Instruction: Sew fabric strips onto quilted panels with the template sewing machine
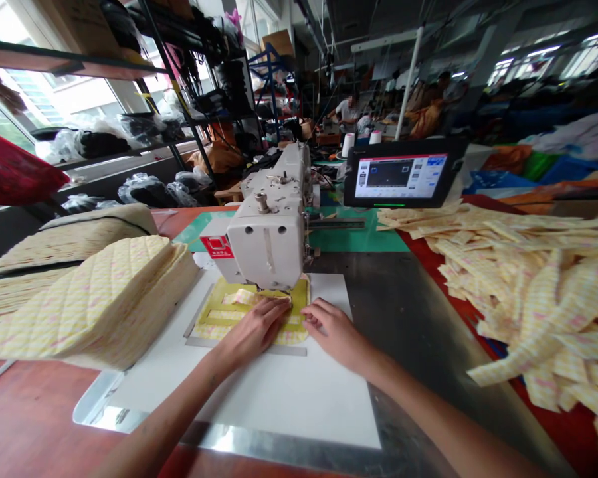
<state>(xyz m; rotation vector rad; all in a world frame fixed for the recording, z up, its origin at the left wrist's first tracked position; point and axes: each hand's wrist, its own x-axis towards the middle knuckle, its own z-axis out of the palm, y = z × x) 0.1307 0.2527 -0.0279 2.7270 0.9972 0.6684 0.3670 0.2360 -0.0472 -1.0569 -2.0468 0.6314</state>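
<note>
Under the head of a white sewing machine (266,245) lies a yellow-green template (219,290) with slots, over a checked, quilted fabric piece (214,332). A pale fabric strip (240,297) curls up on top of it. My left hand (264,324) rests flat on the template and the strip's near end, its fingers stretched toward the needle area. At the template's right edge is my right hand (329,325), its fingers curled in with the thumb against them. Whatever may be between those fingertips is hidden.
Quilted fabric pieces (90,299) are stacked at the left. Many loose fabric strips (538,292) are heaped at the right. A lit control screen (398,178) stands behind the machine. A white sheet (279,392) lies beneath the work. Farther back, a person (347,113) is visible.
</note>
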